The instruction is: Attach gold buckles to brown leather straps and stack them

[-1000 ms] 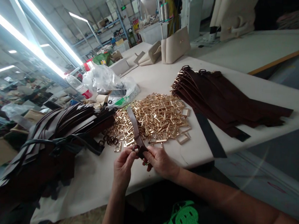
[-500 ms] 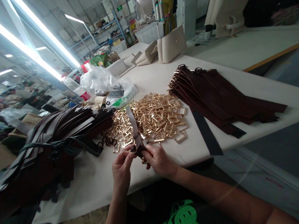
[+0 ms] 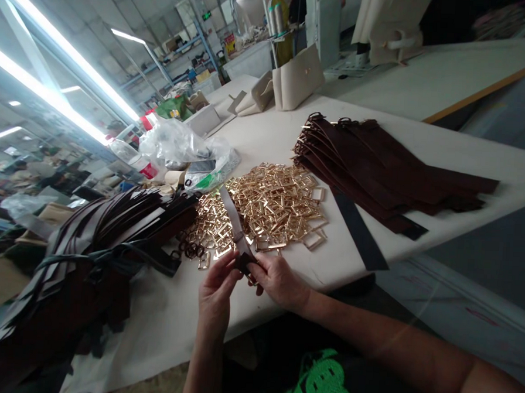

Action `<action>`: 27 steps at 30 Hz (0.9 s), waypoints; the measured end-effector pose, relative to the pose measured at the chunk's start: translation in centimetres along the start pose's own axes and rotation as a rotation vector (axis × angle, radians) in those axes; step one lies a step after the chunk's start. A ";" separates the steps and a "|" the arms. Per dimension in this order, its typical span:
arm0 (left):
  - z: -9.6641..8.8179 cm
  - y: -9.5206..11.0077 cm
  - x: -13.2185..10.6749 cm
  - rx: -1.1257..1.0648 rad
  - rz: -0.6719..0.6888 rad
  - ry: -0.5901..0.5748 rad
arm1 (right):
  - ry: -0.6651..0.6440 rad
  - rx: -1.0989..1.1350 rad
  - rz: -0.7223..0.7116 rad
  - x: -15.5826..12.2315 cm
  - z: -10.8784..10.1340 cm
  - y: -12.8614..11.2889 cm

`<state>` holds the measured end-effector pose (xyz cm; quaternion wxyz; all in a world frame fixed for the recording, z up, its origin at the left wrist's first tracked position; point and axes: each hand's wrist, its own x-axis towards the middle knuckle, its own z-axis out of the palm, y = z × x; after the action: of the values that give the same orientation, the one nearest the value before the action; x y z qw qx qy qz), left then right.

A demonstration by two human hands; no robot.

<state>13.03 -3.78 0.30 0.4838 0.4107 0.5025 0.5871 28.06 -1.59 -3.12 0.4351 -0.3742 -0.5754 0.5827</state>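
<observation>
A brown leather strap (image 3: 231, 213) is held between my two hands, its pale end pointing away over the buckle pile. My left hand (image 3: 216, 287) pinches the strap's near part from the left, fingers bent. From the right, my right hand (image 3: 281, 283) grips the folded near end, thumb on top. A bit of gold metal shows under the right fingers, mostly hidden. Just beyond both hands spreads a heap of gold rectangular buckles (image 3: 284, 204). Several small dark brown loops (image 3: 191, 250) lie at the heap's left edge.
On the right lies a stack of brown straps with buckles (image 3: 369, 167), a dark strap (image 3: 361, 234) beneath it. A tied bundle of straps (image 3: 106, 229) fills the left. Clear plastic bags (image 3: 172, 142) and beige leather pieces (image 3: 297, 81) stand farther back on the table.
My left fingers have shifted slightly up along the strap. The small dark loop at their tips no longer shows clearly. My right hand keeps its grip, and the view has shifted slightly.
</observation>
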 end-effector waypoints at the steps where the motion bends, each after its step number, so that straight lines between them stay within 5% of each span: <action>1: 0.0 0.0 0.0 0.024 -0.003 0.002 | 0.005 -0.024 -0.003 0.0 -0.1 -0.1; 14: 3.1 -0.9 0.4 -0.181 0.003 0.157 | -0.031 -0.089 -0.023 -0.1 -0.2 0.0; 27: 3.9 -1.8 -1.5 -0.121 -0.018 0.201 | -0.050 -0.113 -0.016 0.0 -0.2 0.2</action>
<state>17.36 -4.47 -0.83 0.4599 0.3153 0.5160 0.6503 28.28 -1.53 -3.29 0.4035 -0.3790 -0.6211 0.5548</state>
